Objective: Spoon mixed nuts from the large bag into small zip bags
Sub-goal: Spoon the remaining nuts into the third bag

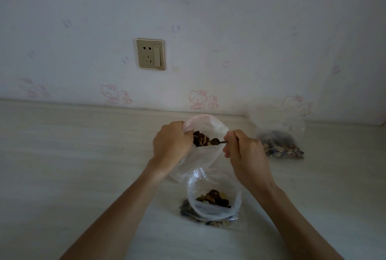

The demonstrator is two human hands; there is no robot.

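The large clear bag [205, 158] lies on the table's middle with its mouth held open; dark mixed nuts [200, 139] show inside. My left hand [170, 143] grips the left rim of that mouth. My right hand [243, 151] holds a spoon [217, 141] whose bowl reaches into the bag's opening above the nuts. Nearer to me stands a small zip bag [214, 197], open at the top and partly filled with nuts. A second small zip bag [278, 140] with nuts in it lies at the right, near the wall.
The pale wooden tabletop [83, 165] runs back to a wall with cartoon-cat wallpaper. A gold wall socket [150, 54] sits above the table's far edge. A few dark nuts lie under the near small bag's base.
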